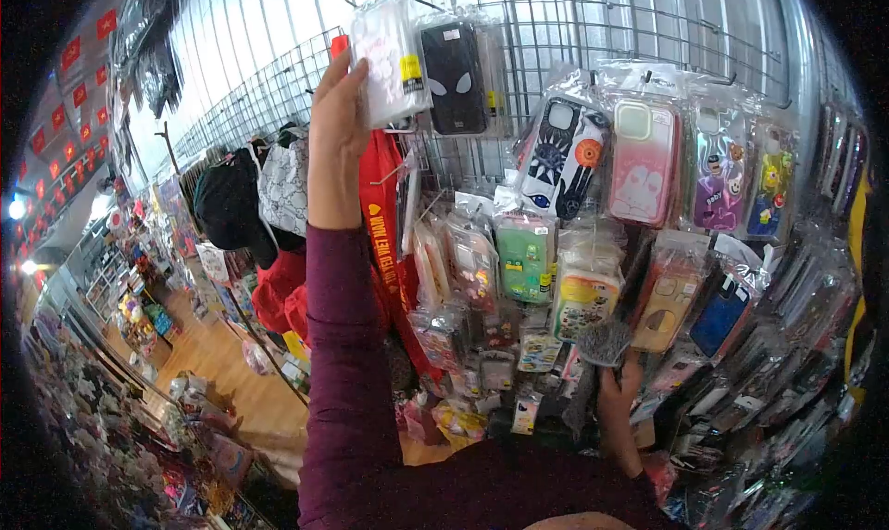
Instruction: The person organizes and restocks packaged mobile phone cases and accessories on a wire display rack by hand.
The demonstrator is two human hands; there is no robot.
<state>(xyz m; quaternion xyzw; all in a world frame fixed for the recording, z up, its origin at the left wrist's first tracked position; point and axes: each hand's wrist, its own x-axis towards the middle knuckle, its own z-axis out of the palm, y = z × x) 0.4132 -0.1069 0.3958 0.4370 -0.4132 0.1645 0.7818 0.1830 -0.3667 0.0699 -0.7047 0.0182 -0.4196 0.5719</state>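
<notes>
Raised high, my left hand [337, 113] grips the left edge of a clear-bagged phone case [378, 67] with a yellow label, up against the wire grid. Just right of it hangs a black phone case [452, 76] with two white eye shapes. Lower down, my right hand [619, 396] is closed on a grey fluffy duster [604, 343], whose fuzzy head overlaps the hanging cases in this view. Near the duster are a colourful printed case [585, 300] and a tan case [663, 308].
Hooks on the wire grid [593, 30] carry many bagged cases, among them a pink one [641, 164] and a green one [525, 261]. Left of my arm hang a black cap [230, 197] and red lettered fabric [380, 174]. A wooden floor [208, 354] shows at lower left.
</notes>
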